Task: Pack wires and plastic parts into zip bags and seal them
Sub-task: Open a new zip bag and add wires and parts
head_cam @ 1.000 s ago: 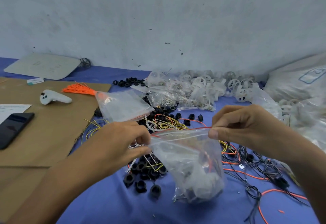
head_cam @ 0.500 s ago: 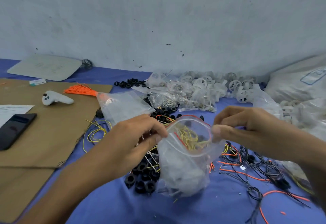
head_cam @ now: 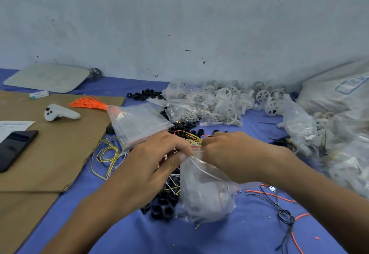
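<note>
Both hands pinch the mouth of the zip bag (head_cam: 207, 199): your left hand (head_cam: 151, 159) and right hand (head_cam: 229, 153) meet on its red strip; bag sits on the blue cloth (head_cam: 249, 233). Risk: yellow wires (head_cam: 191, 135) just behind your fingers could catch in the seal, leaving a gap. Around: black rings (head_cam: 161, 209) crowd its left, loose wires (head_cam: 279, 211) lie right.

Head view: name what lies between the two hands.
The red zip edge of the clear plastic bag spans the gap between the left hand and right hand, which both pinch it. Yellow wires lie just beyond. Head view shows this.
</note>
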Tool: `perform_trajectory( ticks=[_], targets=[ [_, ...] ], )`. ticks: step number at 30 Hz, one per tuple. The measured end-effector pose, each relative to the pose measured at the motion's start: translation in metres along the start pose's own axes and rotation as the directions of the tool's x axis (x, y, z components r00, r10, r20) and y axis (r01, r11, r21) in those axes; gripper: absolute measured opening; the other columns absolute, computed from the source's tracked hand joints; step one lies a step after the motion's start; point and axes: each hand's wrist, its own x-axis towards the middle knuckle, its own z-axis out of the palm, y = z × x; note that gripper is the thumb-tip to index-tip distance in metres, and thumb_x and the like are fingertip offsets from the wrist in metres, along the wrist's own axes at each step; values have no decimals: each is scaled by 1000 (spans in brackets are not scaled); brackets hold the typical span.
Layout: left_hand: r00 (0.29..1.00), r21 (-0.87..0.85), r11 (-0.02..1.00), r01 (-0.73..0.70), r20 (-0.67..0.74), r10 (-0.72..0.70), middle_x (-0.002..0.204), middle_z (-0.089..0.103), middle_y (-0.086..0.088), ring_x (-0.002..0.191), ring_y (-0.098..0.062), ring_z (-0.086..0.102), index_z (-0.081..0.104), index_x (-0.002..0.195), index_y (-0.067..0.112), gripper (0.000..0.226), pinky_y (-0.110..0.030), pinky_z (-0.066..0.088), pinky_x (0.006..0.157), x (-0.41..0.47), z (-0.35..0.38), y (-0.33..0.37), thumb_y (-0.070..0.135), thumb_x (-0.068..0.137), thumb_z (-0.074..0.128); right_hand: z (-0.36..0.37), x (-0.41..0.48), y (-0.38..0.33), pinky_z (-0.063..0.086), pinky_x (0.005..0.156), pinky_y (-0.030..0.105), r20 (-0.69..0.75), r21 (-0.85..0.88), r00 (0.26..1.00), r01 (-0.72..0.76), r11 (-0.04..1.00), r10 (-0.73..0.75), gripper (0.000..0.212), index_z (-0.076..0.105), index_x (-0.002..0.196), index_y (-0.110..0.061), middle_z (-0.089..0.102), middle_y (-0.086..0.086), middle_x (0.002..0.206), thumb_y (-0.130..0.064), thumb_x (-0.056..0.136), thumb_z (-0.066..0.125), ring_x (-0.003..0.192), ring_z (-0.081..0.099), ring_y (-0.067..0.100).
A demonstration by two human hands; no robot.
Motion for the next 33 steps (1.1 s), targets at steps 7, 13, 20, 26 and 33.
perform_trajectory(
  ticks=[7, 13, 20, 26, 33],
  targets=[
    [985, -131, 987, 94, -131, -112, 96, 68, 15, 85, -15, 64, 62, 102, 37, 15, -33, 49, 70, -5, 8, -10, 28, 91, 61, -9, -30, 40, 49, 70, 30, -91, 526, 990, -40, 849, 103, 75, 69, 89, -30, 63, -4, 82, -89, 78, 23, 74, 61, 0],
    [942, -239, 960, 148, -262, -210, 86, 68, 10, 65, -17, 56, 57, 98, 40, 23, -37, 46, 62, -8, 14, -14, 27, 83, 68, -3, -46, 46, 47, 81, 23, -87, 504, 993, -24, 864, 78, 53, 68, 97, -45, 63, -20, 103, -86, 72, 45, 95, 58, -1],
    [936, -271, 954, 127, -285, -206, 80, 66, -1, 52, -22, 38, 50, 96, 37, 23, -37, 41, 48, -8, 21, -12, 28, 83, 67, -16, -9, 2, 41, 95, 23, -444, 393, 895, 159, 906, 35, 36, 64, 112, -36, 59, -15, 109, -61, 87, 57, 105, 54, 5],
    [928, -320, 938, 131, -294, -230, 83, 68, -4, 50, -14, 38, 50, 91, 39, 24, -36, 39, 44, -14, 19, -14, 26, 83, 68, -12, 11, -12, 49, 80, 38, -421, 406, 903, 109, 907, 80, 20, 64, 89, -30, 63, -13, 89, -48, 85, 59, 89, 59, 13],
    [926, -343, 931, 128, -295, -236, 84, 68, -7, 50, -13, 38, 52, 90, 38, 18, -35, 39, 44, -16, 18, -17, 36, 81, 67, -7, 11, -15, 49, 75, 39, -442, 387, 895, 130, 913, 60, 16, 61, 86, -27, 59, -12, 85, -42, 87, 57, 84, 57, 13]
  ],
)
